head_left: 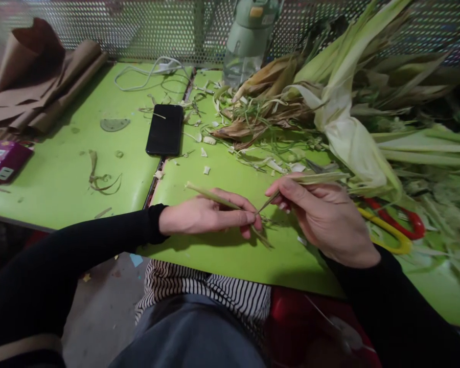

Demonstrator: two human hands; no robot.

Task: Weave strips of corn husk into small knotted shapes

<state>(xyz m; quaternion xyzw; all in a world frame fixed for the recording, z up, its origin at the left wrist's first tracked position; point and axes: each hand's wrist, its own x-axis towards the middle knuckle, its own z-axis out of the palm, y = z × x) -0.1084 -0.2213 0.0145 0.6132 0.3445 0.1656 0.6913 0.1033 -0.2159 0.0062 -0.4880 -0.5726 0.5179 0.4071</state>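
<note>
Near the front edge of the green table (214, 255), my left hand (210, 213) pinches a thin green husk strip (205, 191) between thumb and fingers. One end of the strip points up and left, and frayed ends hang below the fingertips. My right hand (325, 212) is closed on a folded piece of dry husk (310, 179), whose narrow tip reaches down to my left fingertips. Scissors with red and yellow handles (396, 240) lie beside my right wrist, partly hidden by it.
A heap of corn husks (352, 138) covers the right side. A green bottle (245, 48) stands behind. Around the table lie a black phone (164, 132), white cable (149, 74), protractor (115, 124), brown paper (49, 87), purple box (6, 161) and husk scraps.
</note>
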